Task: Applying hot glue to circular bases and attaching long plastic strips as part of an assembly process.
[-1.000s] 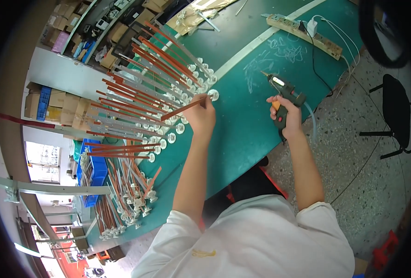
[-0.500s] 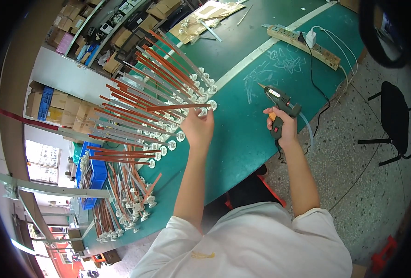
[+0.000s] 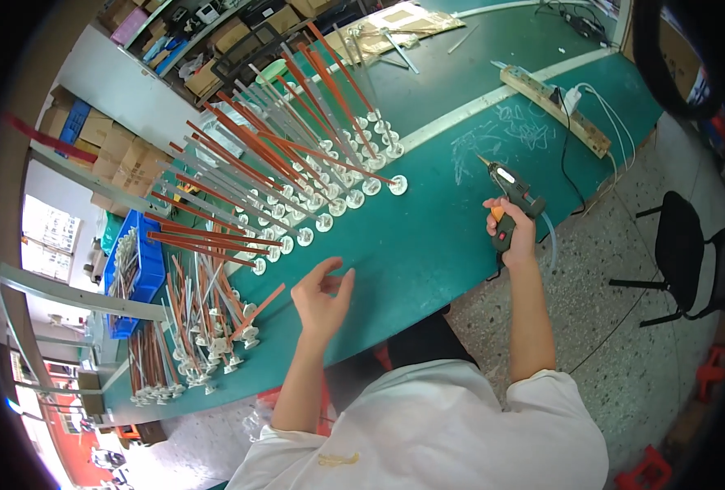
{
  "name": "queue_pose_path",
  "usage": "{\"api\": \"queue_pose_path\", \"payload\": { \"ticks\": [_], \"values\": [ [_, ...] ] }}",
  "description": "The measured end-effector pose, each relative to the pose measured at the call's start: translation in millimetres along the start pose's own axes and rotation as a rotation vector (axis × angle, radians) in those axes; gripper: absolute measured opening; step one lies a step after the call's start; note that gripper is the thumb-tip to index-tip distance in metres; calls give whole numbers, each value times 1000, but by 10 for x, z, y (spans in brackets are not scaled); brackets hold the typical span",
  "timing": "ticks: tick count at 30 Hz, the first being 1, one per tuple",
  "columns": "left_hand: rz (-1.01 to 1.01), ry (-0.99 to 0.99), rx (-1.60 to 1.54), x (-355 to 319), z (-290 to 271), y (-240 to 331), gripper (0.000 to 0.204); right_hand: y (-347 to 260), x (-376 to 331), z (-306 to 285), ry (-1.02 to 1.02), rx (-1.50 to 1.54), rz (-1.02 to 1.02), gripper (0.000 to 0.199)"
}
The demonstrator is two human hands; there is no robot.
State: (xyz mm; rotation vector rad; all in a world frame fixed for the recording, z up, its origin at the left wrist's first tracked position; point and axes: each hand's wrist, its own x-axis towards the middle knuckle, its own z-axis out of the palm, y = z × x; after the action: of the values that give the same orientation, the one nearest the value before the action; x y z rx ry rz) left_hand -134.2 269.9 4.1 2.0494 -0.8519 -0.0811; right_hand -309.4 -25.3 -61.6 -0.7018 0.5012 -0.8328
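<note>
My right hand point(image 3: 516, 234) is wrapped round the grip of a dark hot glue gun point(image 3: 516, 191), its nozzle pointing up and left over the table. A pale glue stick point(image 3: 552, 237) hangs from the gun's back end. My left hand point(image 3: 322, 300) is empty above the table, fingers apart and slightly curled. Beyond it stand rows of brown and grey strips on round white bases point(image 3: 324, 222). The nearest base at the right end of the rows point(image 3: 398, 185) carries a brown strip leaning left.
A pile of similar strips with white bases point(image 3: 215, 343) lies at left, beside a blue bin point(image 3: 144, 282). A power strip point(image 3: 558, 110) with cables sits at the far right, near glue strands point(image 3: 518, 122). A black chair point(image 3: 681, 253) stands on the floor at right.
My left hand has let go of the brown strip with its white base, now standing in the rows, and moved back toward me and left. My right hand still holds the glue gun.
</note>
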Motion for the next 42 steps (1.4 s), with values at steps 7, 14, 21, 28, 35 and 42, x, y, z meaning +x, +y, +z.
{"api": "queue_pose_path", "payload": {
  "ticks": [7, 14, 21, 28, 35, 42],
  "values": [
    [-84, -54, -346, 271, 435, 61, 31, 1, -67, 23, -28, -61, -28, 13],
    [110, 23, -162, -340, 397, -92, 27, 51, -339, 241, -87, -1359, -372, 40],
    [128, 121, 5, -633, 29, -291, 23, 55, -195, 387, -164, -1809, -492, 47],
    [128, 236, 222, -961, -301, -686, 22, -148, -296, 977, -144, -2128, -370, 51],
    [158, 235, 201, -866, -295, -702, 21, 687, -29, 1729, -876, -2171, -814, 16],
    [174, 240, 193, -937, -319, -745, 21, 808, 10, 1696, -1000, -2154, -834, 10]
  ]
}}
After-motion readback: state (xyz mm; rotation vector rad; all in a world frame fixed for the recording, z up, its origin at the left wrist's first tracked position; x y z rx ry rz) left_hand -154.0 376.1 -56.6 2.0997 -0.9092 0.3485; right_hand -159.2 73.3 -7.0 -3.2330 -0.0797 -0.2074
